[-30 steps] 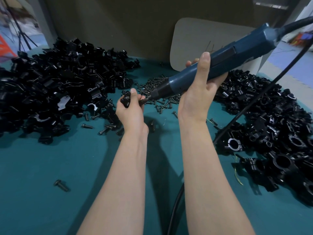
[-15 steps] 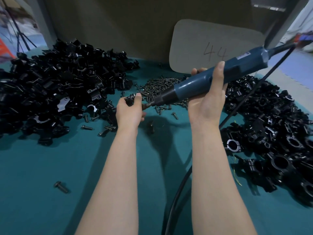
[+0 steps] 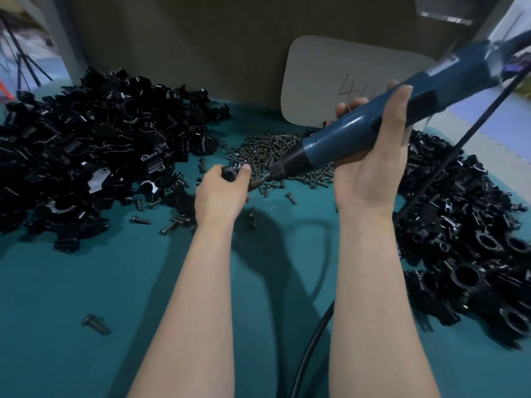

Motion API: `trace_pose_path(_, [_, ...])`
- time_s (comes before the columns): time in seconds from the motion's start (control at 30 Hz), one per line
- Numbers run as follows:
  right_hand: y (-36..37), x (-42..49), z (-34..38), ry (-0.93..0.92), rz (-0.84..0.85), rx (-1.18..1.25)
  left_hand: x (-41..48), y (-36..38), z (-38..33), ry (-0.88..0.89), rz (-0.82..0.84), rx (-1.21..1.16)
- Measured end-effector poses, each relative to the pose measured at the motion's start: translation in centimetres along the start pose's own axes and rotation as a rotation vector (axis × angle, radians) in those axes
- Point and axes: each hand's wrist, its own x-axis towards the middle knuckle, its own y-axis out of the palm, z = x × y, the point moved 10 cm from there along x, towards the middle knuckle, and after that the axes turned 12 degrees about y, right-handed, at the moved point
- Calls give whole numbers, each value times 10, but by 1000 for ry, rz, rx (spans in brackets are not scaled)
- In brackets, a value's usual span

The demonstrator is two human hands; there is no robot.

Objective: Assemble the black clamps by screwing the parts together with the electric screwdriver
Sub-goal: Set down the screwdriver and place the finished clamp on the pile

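My left hand (image 3: 221, 193) grips a small black clamp (image 3: 230, 173) above the teal table, near the screw heap. A blue electric screwdriver (image 3: 370, 124) lies slanted in my right hand (image 3: 370, 170), whose fingers wrap its body. Its dark tip (image 3: 265, 177) points down-left and sits right beside the clamp at my left thumb. Whether the bit touches a screw is hidden by my fingers.
A big pile of loose black clamp parts (image 3: 86, 145) fills the left. Assembled clamps (image 3: 471, 239) are heaped on the right. Small screws (image 3: 275, 150) lie at the centre back, with strays (image 3: 94, 323) on the teal mat. A card marked 44 (image 3: 344, 84) leans behind. The tool's cable (image 3: 313, 346) runs between my arms.
Both hands drifted slightly right and away, keeping the screwdriver tip at the clamp. The screwdriver's rear end rose a little. The grips are unchanged.
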Motion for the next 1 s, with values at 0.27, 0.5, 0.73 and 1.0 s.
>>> trace_pose_path(0.27, [-42, 17, -29, 352, -266, -262, 4, -1, -26, 83, 22, -254])
trace_pose_path(0.5, [-101, 10, -69, 525, -415, -928, -10, 17, -44, 152, 126, -192])
trace_pose_path(0.73, [-96, 4, -79, 598, -396, -1315, -28, 39, -74, 246, 145, -184])
trace_pose_path(1.0, [-101, -9, 9, 207, -512, -1079, -61, 111, -128, 426, 365, 54])
